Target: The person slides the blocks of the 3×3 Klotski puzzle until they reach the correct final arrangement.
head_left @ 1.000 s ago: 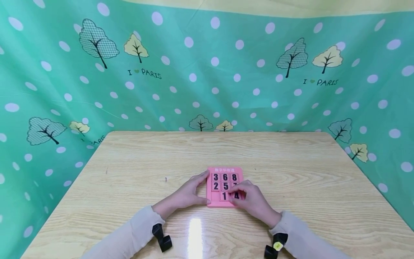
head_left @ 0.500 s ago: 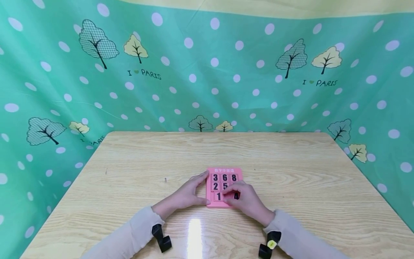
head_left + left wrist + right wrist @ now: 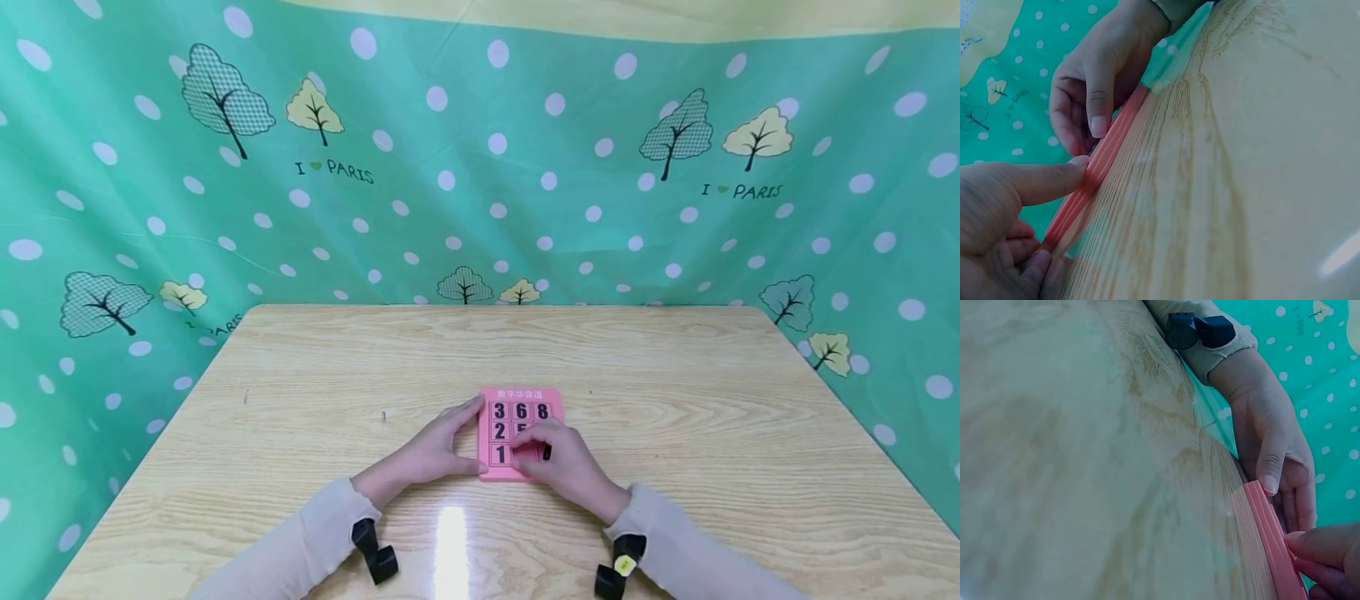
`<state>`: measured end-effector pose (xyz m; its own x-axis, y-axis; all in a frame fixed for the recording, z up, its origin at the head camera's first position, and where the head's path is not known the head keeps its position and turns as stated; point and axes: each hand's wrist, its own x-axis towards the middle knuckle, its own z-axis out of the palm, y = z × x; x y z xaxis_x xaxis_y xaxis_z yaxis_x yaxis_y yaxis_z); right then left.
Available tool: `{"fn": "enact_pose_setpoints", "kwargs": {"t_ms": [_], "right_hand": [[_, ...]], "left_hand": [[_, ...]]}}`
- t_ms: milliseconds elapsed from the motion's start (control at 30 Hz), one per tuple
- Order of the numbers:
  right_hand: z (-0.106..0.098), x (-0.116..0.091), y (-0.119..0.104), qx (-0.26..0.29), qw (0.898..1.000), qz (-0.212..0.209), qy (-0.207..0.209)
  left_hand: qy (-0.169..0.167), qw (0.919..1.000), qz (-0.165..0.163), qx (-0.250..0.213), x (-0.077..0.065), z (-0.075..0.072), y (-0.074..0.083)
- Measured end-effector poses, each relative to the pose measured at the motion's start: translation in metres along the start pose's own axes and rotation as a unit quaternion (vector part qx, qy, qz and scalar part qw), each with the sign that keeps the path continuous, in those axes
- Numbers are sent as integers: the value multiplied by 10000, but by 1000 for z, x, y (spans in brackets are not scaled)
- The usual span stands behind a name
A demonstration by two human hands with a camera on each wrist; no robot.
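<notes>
A pink sliding number puzzle (image 3: 521, 394) lies flat on the table, showing 3, 6, 8 along its top row. My left hand (image 3: 429, 451) holds the frame's left side, fingertips at the upper corner and thumb at the lower one. With thumb and forefinger, my right hand (image 3: 567, 463) grips the right edge of the 1 tile (image 3: 500, 455), which sits in the bottom left slot under the 2. That hand covers most of the 5 and the tiles at lower right. In the left wrist view, the puzzle's pink edge (image 3: 1105, 154) runs between both hands.
The wooden table (image 3: 300, 367) extends around the puzzle, with a bright light reflection in front. Behind it hangs a green dotted cloth (image 3: 495, 225). Black wrist cameras (image 3: 375, 552) are strapped over both pale sleeves (image 3: 697, 546).
My right hand has moved left, and the 1 tile has slid from the bottom row's middle into its left slot. My left hand has stayed at the puzzle's left side.
</notes>
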<state>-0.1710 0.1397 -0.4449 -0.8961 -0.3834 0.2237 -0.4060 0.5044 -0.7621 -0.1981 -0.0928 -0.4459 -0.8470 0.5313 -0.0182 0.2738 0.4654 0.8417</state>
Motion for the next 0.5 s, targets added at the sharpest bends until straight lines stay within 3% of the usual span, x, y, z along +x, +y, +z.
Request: {"fn": "enact_pose_setpoints", "kwargs": {"t_ms": [500], "right_hand": [[-27,-18,11,-58,9977,584,342]], "left_hand": [[1,10000,7,12,0,0,0]]}}
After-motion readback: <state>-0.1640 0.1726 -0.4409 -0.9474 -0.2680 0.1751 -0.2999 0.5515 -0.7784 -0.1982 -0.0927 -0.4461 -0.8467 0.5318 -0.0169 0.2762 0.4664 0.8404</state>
